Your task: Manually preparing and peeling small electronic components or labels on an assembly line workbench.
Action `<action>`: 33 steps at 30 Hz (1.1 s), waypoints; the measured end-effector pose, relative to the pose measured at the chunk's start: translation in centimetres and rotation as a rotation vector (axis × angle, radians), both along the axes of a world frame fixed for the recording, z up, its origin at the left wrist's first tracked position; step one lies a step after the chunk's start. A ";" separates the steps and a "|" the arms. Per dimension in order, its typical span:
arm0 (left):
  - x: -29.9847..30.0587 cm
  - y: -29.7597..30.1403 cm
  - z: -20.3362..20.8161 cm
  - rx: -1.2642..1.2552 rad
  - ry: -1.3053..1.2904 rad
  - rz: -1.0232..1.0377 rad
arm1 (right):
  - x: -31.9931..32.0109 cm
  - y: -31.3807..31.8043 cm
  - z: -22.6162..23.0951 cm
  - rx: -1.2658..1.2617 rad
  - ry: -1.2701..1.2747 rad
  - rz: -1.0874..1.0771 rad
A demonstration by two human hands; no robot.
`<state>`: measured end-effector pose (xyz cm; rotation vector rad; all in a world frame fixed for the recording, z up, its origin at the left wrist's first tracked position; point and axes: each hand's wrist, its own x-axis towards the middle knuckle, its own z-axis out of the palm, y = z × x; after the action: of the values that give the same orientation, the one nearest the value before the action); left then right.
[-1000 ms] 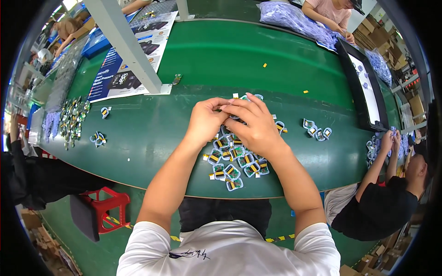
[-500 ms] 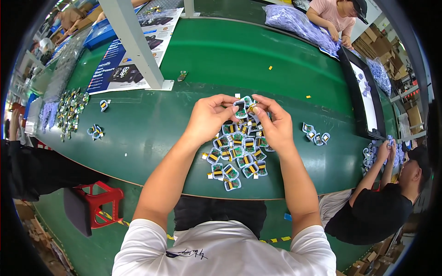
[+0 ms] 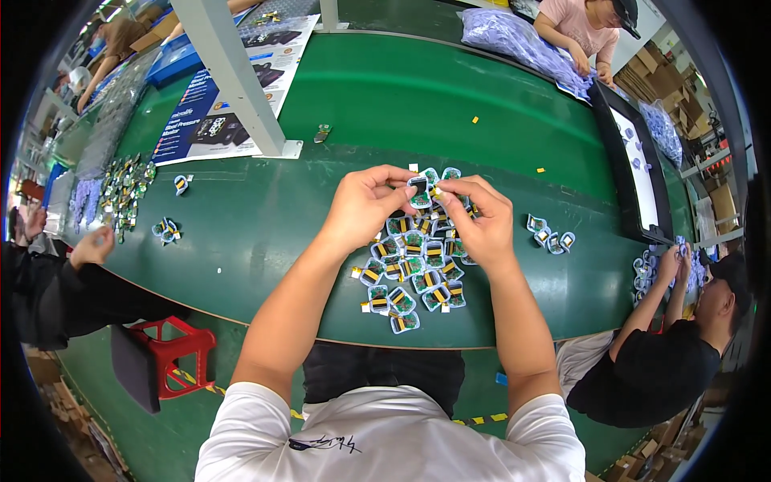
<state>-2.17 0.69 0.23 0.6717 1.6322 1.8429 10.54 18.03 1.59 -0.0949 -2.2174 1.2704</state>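
Note:
Between the fingertips of my left hand (image 3: 371,202) is a small light-blue plastic housing (image 3: 420,202) with a green circuit board and a dark part inside. My right hand (image 3: 482,221) pinches a small yellow tab (image 3: 437,193) at the housing's right edge. Both hands are closed and nearly meet over the far end of a pile of similar housings (image 3: 414,265), several of them with yellow-and-black parts and white tabs. My right fingers partly hide the tab.
Loose housings lie to the left (image 3: 167,230) and right (image 3: 548,234). Circuit boards (image 3: 127,189) are heaped farther left. A grey post (image 3: 233,72) rises from the table, beside a green belt (image 3: 385,88). At right stand a black tray (image 3: 622,161) and a seated co-worker (image 3: 658,361).
My right fingers have shifted slightly at the yellow tab; my left hand stays put. Small pieces on the belt have slid a little right. At far left, a co-worker's hands have come into view.

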 end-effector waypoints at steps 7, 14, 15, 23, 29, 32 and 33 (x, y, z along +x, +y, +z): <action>-0.1 -0.2 0.1 0.004 0.001 0.004 | 0.2 0.3 0.7 0.079 0.022 0.098; -0.2 -0.2 0.0 -0.016 0.054 -0.008 | 0.0 0.5 0.7 0.017 0.025 0.168; -0.2 -0.2 -0.1 -0.016 0.054 -0.008 | 0.0 0.5 0.6 0.018 0.025 0.167; 0.0 -0.1 -0.1 -0.016 0.035 -0.018 | -0.2 -0.5 -0.4 -0.160 0.009 0.189; -0.3 -0.3 -0.3 -0.011 0.020 -0.068 | -0.3 -0.2 -0.2 0.177 0.037 0.096; -0.3 -0.3 0.0 0.055 -0.084 -0.125 | 0.0 -0.2 -0.6 -0.009 -0.011 0.030; -0.3 -0.3 0.1 0.054 -0.085 -0.125 | 0.1 -0.1 -0.5 -0.010 -0.012 0.030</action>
<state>-2.44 0.36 0.34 0.6929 1.4577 1.8065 10.63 17.91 1.09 -0.0729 -2.2306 1.3004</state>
